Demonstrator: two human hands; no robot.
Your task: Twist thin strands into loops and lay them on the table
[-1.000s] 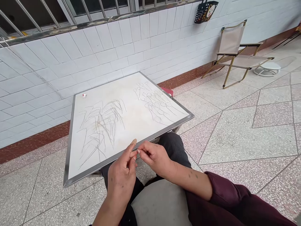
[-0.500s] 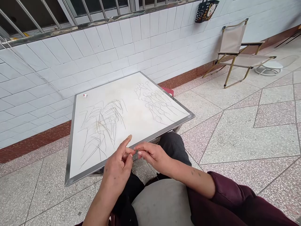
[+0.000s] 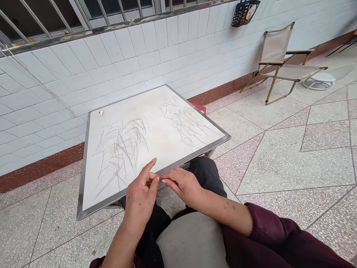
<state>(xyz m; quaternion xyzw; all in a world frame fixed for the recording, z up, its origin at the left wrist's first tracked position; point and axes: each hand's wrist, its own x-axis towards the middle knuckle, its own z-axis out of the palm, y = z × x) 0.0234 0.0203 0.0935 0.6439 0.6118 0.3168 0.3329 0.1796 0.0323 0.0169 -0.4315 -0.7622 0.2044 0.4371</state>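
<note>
Pinching at the near edge of the white tabletop (image 3: 161,145). Left hand (image 3: 142,186): thumb against a bent finger, another finger raised toward 12 o'clock. Right hand (image 3: 182,186): thumb and forefinger pressed together, tips all but meeting the left's. Between them, a thin strand (image 3: 161,177), likely wire. Judgement: grip close to the working point, left pinch firm, right making small, even movements, lest the strand kink or slip.

From the fingertips: bent strands (image 3: 121,150) at 10 o'clock, looped strands (image 3: 187,124) at 1, folding chair (image 3: 276,46) between 1 and 2.

Held strand mostly covered by fingertips; shape and ends unreadable. Left sleeve (image 3: 96,262) cut off at 6–7 o'clock. Red-and-white trinket (image 3: 101,113), between 10 and 11, too small to identify.
</note>
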